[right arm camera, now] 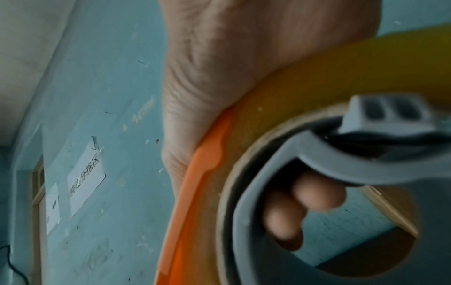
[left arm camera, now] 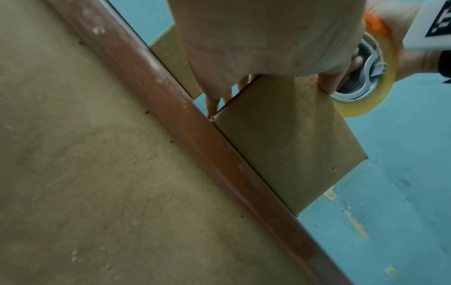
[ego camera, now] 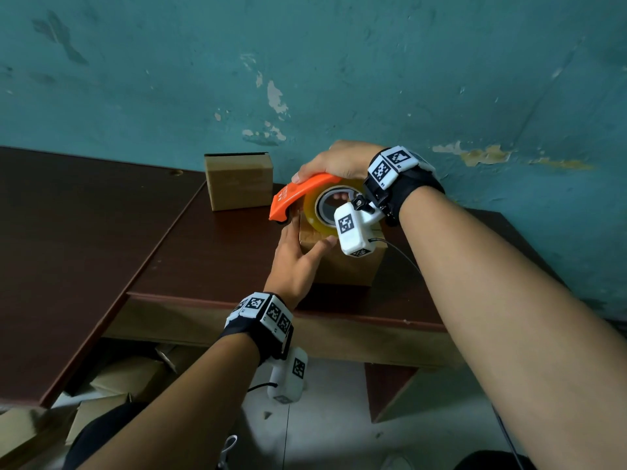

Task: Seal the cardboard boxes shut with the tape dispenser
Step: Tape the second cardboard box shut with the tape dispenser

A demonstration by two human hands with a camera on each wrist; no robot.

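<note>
Orange plastic forms the guard of the tape dispenser (ego camera: pixel 298 195), which carries a roll of clear yellowish tape (ego camera: pixel 314 212) on a grey hub. The right hand (ego camera: pixel 339 161) grips the dispenser from above, palm over the guard, with fingertips (right arm camera: pixel 317 194) curled through the hub opening, as the right wrist view shows. The dispenser sits at the top left edge of the near cardboard box (ego camera: pixel 342 262), its nose just past that edge.

The near box stands on the dark brown tabletop (ego camera: pixel 210 259), close to the front edge. The left hand (ego camera: pixel 295 262) braces the box: straight fingers lie flat against its left side, and the thumb rests on the near face. The left wrist view shows the thumb (left arm camera: pixel 329 84) on the box's upper corner.

A second cardboard box (ego camera: pixel 239 181) stands further back on the tabletop, against the teal wall (ego camera: pixel 339 62), well apart from both hands. More cardboard (ego camera: pixel 112 385) lies below the tabletop.
</note>
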